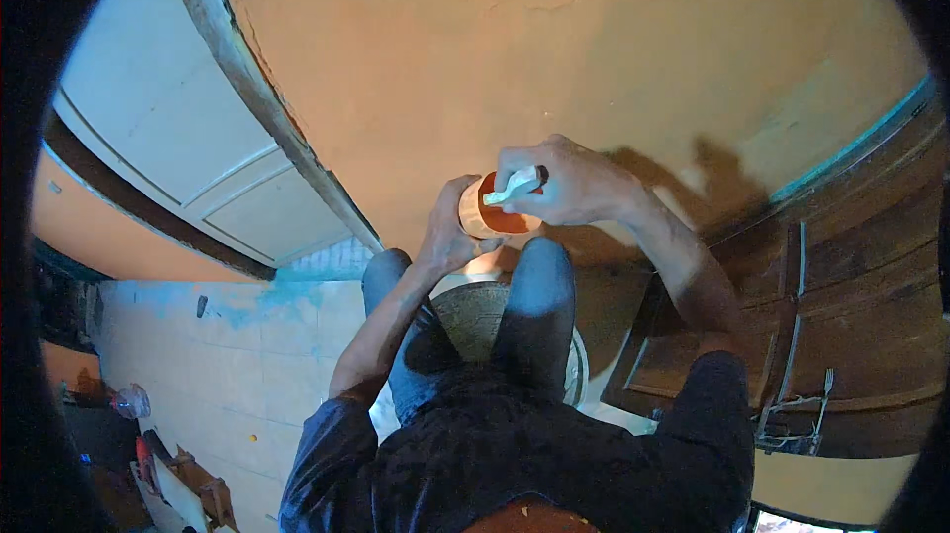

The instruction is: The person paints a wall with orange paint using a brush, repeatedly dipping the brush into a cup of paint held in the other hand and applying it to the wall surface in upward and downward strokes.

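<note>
My left hand is wrapped around the side of an orange cup-like container, whose open mouth faces up and to the right. Between the thumb and fingers of my right hand is a small pale object with a dark end, held over the container's mouth. It may be a brush or a folded cloth; I cannot tell which. The container is above my knees. Whatever lies at the bottom of the container is hidden by my right fingers.
A round grey surface shows between my legs. An orange wall rises ahead, with a pale panelled door at the left and dark wooden furniture at the right. A clear plastic vessel and wooden pieces lie at the lower left.
</note>
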The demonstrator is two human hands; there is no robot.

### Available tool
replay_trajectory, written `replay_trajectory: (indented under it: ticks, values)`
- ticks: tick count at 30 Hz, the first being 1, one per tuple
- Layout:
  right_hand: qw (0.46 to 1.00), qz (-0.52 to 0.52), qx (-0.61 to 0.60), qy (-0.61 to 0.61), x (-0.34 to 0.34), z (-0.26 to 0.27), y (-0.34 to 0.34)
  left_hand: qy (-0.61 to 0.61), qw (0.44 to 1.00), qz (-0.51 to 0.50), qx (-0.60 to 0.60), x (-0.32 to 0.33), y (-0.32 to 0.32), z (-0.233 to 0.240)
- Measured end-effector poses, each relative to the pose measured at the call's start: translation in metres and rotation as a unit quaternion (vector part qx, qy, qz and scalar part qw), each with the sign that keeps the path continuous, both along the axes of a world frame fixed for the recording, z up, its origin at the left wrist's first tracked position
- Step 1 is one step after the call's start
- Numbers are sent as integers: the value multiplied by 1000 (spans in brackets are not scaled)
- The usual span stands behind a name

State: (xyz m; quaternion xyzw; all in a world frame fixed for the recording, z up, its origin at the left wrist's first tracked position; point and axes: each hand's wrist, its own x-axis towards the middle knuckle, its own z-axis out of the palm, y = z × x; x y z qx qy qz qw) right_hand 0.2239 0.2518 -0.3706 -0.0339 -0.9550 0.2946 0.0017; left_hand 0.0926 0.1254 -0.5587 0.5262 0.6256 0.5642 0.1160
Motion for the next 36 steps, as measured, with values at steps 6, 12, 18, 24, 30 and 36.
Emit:
replay_trajectory:
  ticks: [6,12,18,24,30,36]
  values:
    - [987,-63,-86,122,21,0,1,-92,996,3,13,-1,-5,-10]
    - [879,-135,-316,330,43,-52,44,-125,991,-27,30,-4,16,10]
    - [661,-174,-617,390,15,-101,49,-133,987,-51,75,-22,24,27]
    - [647,-178,-555,491,21,-141,31,-77,997,10,-2,-19,13,14]
    - [816,-127,-306,472,40,-102,16,-136,989,-34,37,-9,2,9]
    - [818,-147,-328,449,36,-107,11,-170,984,-28,49,-11,2,15]
